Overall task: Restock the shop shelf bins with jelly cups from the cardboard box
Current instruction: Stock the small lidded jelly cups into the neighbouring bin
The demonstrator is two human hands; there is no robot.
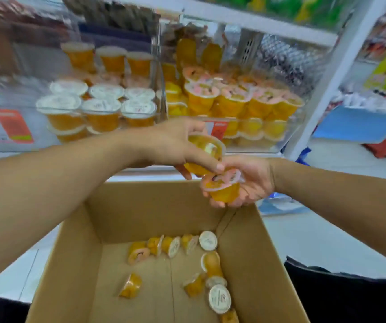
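Note:
My left hand grips an orange jelly cup above the far rim of the cardboard box. Just below and right of it, my right hand cradles a pink-lidded jelly cup in curled fingers. The two hands touch at the fingertips. Several jelly cups lie scattered on the box floor, some with white lids. Ahead, the left clear shelf bin holds stacked white-lidded cups. The right clear bin holds pink-lidded cups.
A red and white price tag sticks on the shelf front at left. A white shelf upright stands right of the bins. Blue and red boxes sit on the floor at far right. White floor tiles surround the box.

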